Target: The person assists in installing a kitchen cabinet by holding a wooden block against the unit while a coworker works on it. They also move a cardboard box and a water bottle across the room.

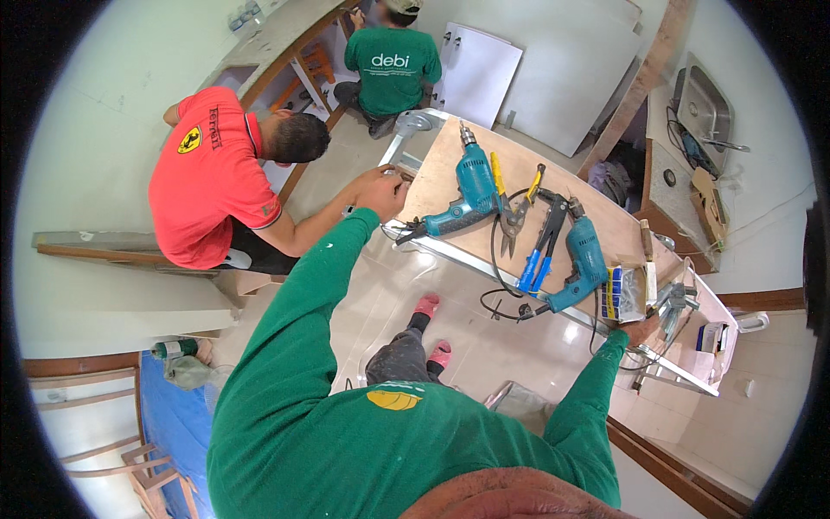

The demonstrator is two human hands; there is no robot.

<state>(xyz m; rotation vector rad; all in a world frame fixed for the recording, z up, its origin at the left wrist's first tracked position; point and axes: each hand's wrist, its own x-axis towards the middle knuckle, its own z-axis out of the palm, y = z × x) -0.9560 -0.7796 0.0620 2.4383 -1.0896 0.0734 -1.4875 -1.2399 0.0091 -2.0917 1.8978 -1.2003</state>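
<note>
A wooden board (437, 177) tops a wheeled metal-framed table, holding a teal drill (473, 177), yellow-handled snips (517, 216), a blue-handled riveter (545, 242) and a second teal drill (586, 259). My left hand (383, 195) is closed at the table's left end, fingers curled on its edge, close to a red-shirted co-worker's outstretched arm. My right hand (638, 329) grips the right part of the front edge, partly hidden beside a blue-and-yellow box (618, 292) and a pile of metal pieces (673, 307).
A red-shirted co-worker (203, 182) bends at my left; a green-shirted one (389, 78) crouches by cabinets (303, 43). White panels (475, 78) lean behind. A steel sink (700, 112) is at right, blue sheeting (173, 415) at lower left. My feet stand below the table.
</note>
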